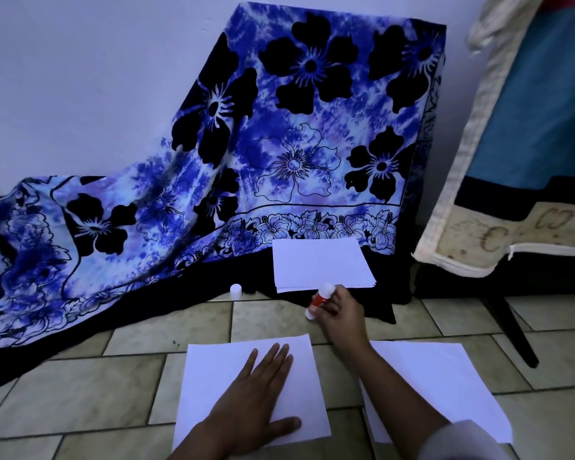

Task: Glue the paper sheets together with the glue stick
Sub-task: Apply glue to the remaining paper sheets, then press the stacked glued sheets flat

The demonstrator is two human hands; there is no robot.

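Observation:
A white paper sheet (213,376) lies on the tiled floor in front of me, and my left hand (256,406) presses flat on it with straight fingers. Beyond its far right corner my right hand (341,313) grips an uncapped red and white glue stick (319,298), held tilted just above the floor. The white cap (235,289) stands apart to the left on the dark cloth edge. Another sheet (445,376) lies to the right, partly under my right forearm. A small stack of sheets (322,263) rests farther back.
A blue floral cloth (279,127) drapes over something against the wall and spreads left across the floor. A mattress edge (462,194) and a dark leg (512,327) stand at the right. Beige floor tiles (80,393) surround the papers.

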